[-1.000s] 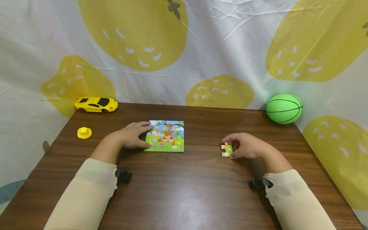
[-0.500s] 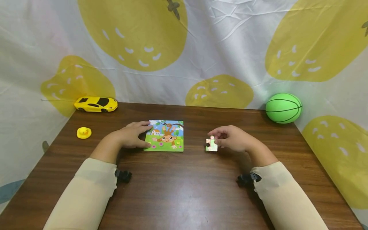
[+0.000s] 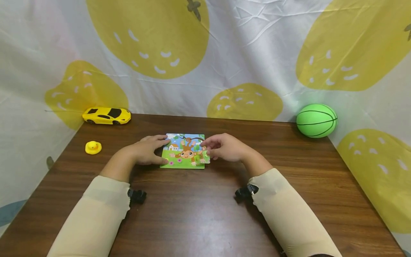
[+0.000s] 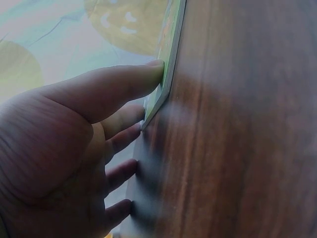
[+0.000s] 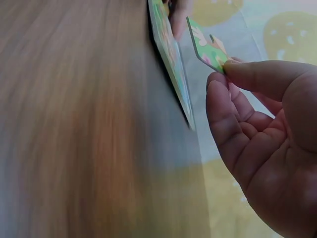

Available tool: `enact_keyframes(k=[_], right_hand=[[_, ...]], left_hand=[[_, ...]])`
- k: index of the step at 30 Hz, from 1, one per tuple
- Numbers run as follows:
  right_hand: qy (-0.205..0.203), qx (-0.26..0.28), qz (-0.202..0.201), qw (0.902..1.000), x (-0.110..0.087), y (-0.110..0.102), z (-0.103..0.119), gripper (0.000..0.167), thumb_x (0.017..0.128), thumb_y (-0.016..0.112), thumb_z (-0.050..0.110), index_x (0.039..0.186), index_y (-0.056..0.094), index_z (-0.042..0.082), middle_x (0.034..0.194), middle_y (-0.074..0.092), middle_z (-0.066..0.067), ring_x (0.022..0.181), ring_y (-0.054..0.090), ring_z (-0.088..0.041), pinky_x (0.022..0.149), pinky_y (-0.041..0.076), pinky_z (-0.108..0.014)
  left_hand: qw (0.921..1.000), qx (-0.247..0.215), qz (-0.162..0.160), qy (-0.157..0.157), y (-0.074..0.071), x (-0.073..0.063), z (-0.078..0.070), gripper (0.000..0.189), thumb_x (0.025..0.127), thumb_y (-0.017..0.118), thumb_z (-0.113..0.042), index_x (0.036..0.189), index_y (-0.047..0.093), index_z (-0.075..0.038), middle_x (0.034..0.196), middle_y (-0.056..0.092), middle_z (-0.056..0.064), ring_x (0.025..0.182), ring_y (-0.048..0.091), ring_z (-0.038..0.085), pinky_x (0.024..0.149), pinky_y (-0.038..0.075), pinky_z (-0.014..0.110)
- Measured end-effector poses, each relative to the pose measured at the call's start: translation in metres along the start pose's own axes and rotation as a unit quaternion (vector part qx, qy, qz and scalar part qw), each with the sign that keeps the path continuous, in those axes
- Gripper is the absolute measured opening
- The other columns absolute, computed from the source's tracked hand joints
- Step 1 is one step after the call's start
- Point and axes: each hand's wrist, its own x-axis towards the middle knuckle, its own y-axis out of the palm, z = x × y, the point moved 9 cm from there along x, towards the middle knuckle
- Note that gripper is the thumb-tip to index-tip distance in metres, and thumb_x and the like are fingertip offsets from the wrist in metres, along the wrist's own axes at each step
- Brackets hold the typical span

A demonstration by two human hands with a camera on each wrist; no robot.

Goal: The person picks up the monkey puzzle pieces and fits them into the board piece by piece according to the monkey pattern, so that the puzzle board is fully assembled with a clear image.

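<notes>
A square board (image 3: 183, 163) with a picture of a monkey, flowers and a small house lies flat on the table. My left hand (image 3: 144, 151) rests at its left side, with thumb and forefinger on the picture's edge and fingers fairly straight. Between thumb and fingers, my right hand (image 3: 229, 148) pinches a jigsaw piece (image 5: 210, 52) with a green and monkey print. In the head view the piece overlaps the board's right edge; the right wrist view shows it raised above the board. Part of the piece is covered by the right fingertips.
A yellow toy car (image 3: 107, 116) stands at the back left of the wooden table (image 3: 192, 214), with a yellow rubber duck (image 3: 93, 147) in front of it. A green ball (image 3: 316, 120) sits at the back right. A fruit-print cloth (image 3: 247, 64) hangs behind the table.
My right hand has carried the jigsaw piece leftward and a little away from me, from the right of the table to the board's right edge. My left hand has stayed on the board.
</notes>
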Motion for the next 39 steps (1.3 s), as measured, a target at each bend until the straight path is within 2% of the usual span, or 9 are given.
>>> enact_keyframes(k=[9, 17, 25, 29, 34, 39], right_hand=[[-0.013, 0.008, 0.004, 0.9999, 0.020, 0.014, 0.012, 0.034, 0.101, 0.068, 0.007, 0.134, 0.075, 0.012, 0.096, 0.074, -0.003, 0.084, 0.069, -0.015, 0.080, 0.063, -0.034], [0.007, 0.005, 0.015, 0.9999, 0.026, 0.022, 0.003, 0.033, 0.102, 0.071, 0.011, 0.134, 0.076, 0.014, 0.093, 0.075, -0.001, 0.085, 0.069, -0.014, 0.080, 0.062, -0.032], [0.007, -0.041, 0.010, 0.9991, 0.028, 0.024, -0.002, 0.034, 0.100, 0.074, 0.017, 0.133, 0.077, 0.018, 0.088, 0.074, 0.003, 0.072, 0.061, -0.011, 0.065, 0.049, -0.026], [-0.011, -0.089, 0.013, 0.9959, 0.030, 0.025, 0.002, 0.039, 0.095, 0.079, 0.016, 0.134, 0.077, 0.015, 0.095, 0.073, 0.001, 0.081, 0.060, -0.010, 0.071, 0.049, -0.026], [-0.039, -0.160, 0.037, 0.9857, 0.030, 0.031, 0.010, 0.048, 0.091, 0.082, 0.017, 0.138, 0.073, 0.010, 0.110, 0.074, -0.006, 0.098, 0.066, -0.013, 0.089, 0.055, -0.027], [-0.049, -0.188, 0.048, 0.9798, 0.027, 0.034, 0.014, 0.050, 0.092, 0.082, 0.017, 0.140, 0.072, 0.008, 0.117, 0.074, -0.009, 0.103, 0.067, -0.017, 0.095, 0.056, -0.032]], left_hand=[[1.0000, 0.000, 0.005, -0.002, 0.000, 0.001, 0.000, 0.095, 0.095, 0.075, -0.056, 0.171, 0.029, -0.022, 0.182, 0.016, 0.007, 0.166, 0.010, 0.047, 0.127, 0.018, 0.078], [1.0000, -0.005, 0.005, -0.006, 0.000, 0.001, 0.001, 0.096, 0.094, 0.075, -0.056, 0.171, 0.029, -0.022, 0.182, 0.015, 0.006, 0.167, 0.010, 0.046, 0.127, 0.018, 0.077], [1.0000, -0.004, 0.005, -0.005, 0.000, 0.000, 0.000, 0.095, 0.095, 0.075, -0.055, 0.171, 0.029, -0.022, 0.182, 0.016, 0.007, 0.166, 0.010, 0.046, 0.127, 0.019, 0.077], [1.0000, -0.005, 0.004, -0.007, -0.001, -0.001, -0.001, 0.095, 0.095, 0.075, -0.055, 0.171, 0.029, -0.022, 0.182, 0.016, 0.007, 0.166, 0.010, 0.046, 0.127, 0.019, 0.077], [1.0000, -0.002, 0.004, -0.007, 0.000, 0.000, 0.000, 0.095, 0.095, 0.075, -0.056, 0.171, 0.029, -0.022, 0.182, 0.015, 0.006, 0.166, 0.010, 0.046, 0.127, 0.019, 0.078], [1.0000, 0.002, 0.003, -0.007, 0.000, 0.001, 0.001, 0.095, 0.095, 0.074, -0.056, 0.171, 0.029, -0.022, 0.182, 0.015, 0.007, 0.166, 0.010, 0.047, 0.127, 0.019, 0.078]])
